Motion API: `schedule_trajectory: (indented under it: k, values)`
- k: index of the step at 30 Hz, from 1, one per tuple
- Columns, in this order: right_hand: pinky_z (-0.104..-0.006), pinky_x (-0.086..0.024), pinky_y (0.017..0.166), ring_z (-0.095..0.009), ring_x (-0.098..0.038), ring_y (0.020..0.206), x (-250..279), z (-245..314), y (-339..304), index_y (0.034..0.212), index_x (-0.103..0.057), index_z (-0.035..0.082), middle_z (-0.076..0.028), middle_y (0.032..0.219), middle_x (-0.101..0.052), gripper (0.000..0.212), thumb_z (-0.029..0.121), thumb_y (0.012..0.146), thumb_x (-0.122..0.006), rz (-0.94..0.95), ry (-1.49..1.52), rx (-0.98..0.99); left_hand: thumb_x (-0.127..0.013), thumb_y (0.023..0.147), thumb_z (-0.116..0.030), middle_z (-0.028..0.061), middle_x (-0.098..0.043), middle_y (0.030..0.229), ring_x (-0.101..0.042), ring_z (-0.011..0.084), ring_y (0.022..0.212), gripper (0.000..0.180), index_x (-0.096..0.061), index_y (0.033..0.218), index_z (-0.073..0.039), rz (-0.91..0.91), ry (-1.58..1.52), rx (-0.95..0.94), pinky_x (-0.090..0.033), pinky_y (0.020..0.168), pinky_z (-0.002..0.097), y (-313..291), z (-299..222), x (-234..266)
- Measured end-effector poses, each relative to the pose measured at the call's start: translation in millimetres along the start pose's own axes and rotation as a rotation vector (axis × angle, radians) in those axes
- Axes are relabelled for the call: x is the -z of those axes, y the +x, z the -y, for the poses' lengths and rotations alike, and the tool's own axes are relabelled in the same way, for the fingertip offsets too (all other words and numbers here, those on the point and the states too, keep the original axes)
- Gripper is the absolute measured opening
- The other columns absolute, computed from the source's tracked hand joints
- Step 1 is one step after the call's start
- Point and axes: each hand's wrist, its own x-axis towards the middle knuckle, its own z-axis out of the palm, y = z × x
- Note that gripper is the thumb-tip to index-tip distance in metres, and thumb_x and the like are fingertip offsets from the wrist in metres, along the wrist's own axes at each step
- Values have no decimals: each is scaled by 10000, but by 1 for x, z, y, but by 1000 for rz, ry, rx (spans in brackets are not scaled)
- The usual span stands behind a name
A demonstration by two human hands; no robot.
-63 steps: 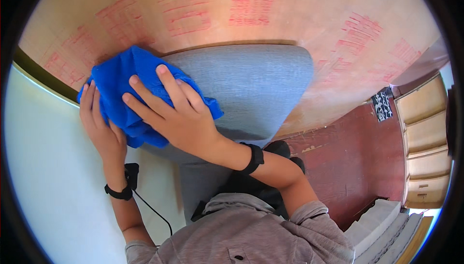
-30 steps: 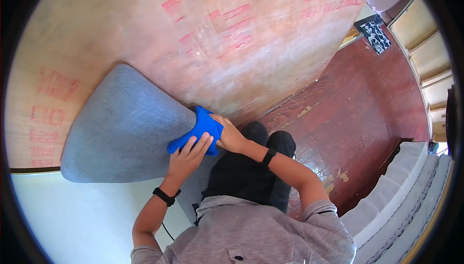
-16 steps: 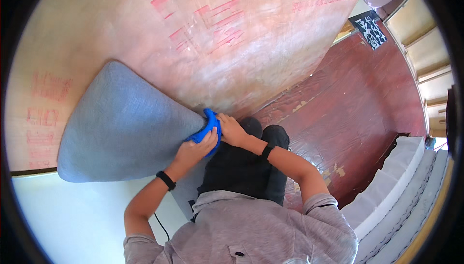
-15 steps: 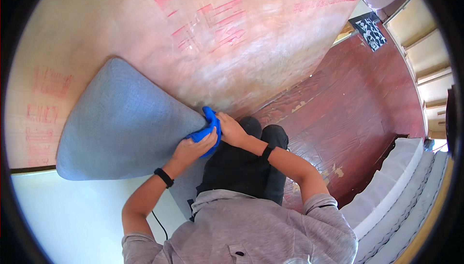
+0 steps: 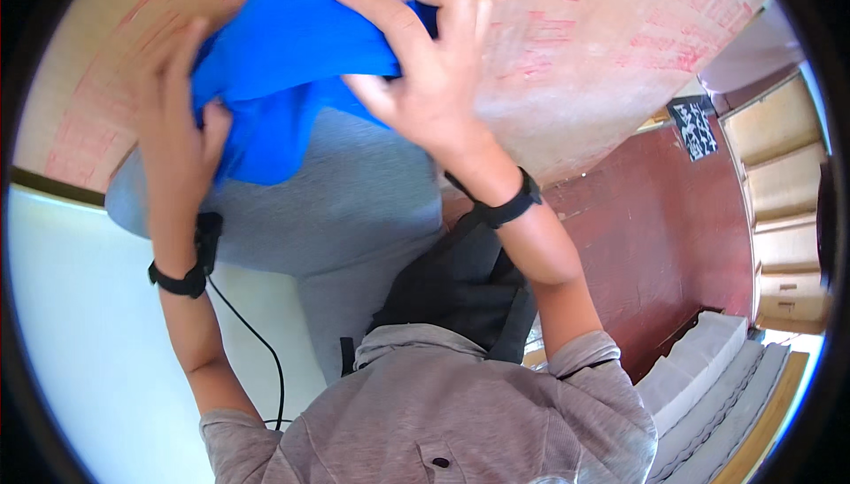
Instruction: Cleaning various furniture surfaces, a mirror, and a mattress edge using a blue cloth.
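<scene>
A bright blue cloth (image 5: 283,32) is raised near the top of the view, partly spread and hanging in folds. On its right side my right hand (image 5: 434,77) grips it, fingers curled over the upper part and thumb below. My left hand (image 5: 173,125) is at its left edge, slightly smeared by motion, with thumb and fingers closing on the fabric. Behind and beneath the cloth is a big grey fabric cushion (image 5: 345,201), its upper part covered by the cloth and its left part by my left arm.
A wooden panel (image 5: 513,103) with red markings stands upright in front. Dark red floor (image 5: 637,209) stretches right, past my dark-clad legs (image 5: 443,289). White and grey padded layers (image 5: 708,369) lie lower right. At left is a white surface (image 5: 71,307); a black cable (image 5: 266,342) runs by my left wrist.
Both hands have moved up and apart from beside my knees, lifting the blue cloth. It was bunched at the cushion's right corner and is now opened out over the cushion.
</scene>
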Motion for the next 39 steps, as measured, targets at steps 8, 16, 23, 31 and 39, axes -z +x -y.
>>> schedule_trajectory:
  k: [8,16,23,31,39]
  values:
    - [-344,-327,601,-227,-429,743,63,-15,-174,860,-726,262,-5,769,-421,323,252,538,-731,377,-102,51,-650,759,-125,-50,-641,983,-569,145,691,439,-698,1186,-214,163,-123,-279,-447,546,283,-111,-48,-47]
    - [-377,-543,629,-242,-639,763,129,13,-263,975,-678,141,-60,798,-557,179,215,812,-683,1346,-23,-17,-596,802,-160,-20,-527,875,-553,143,744,512,-588,1314,-152,492,-274,-272,-505,623,274,-322,-95,-153]
    - [-356,-547,602,-228,-640,681,86,59,-214,1053,-716,116,-41,849,-619,245,176,816,-724,1378,149,-21,-653,778,-129,22,-595,957,-572,178,796,379,-668,1153,-80,236,-311,-49,-526,673,308,-310,-58,-100]
    - [-261,-251,455,-129,-356,497,-25,137,3,1002,-795,190,-4,879,-601,409,61,614,-827,148,233,462,-701,739,9,63,-654,1001,-597,217,847,400,-716,1131,-71,-455,285,46,-492,730,358,-178,67,67]
    - [-327,-331,825,-189,-520,862,-85,157,28,1033,-759,200,36,913,-598,379,155,656,-772,404,-95,328,-612,657,67,55,-668,1051,-635,259,969,427,-717,1042,-84,-386,129,201,-508,821,364,-127,112,76]
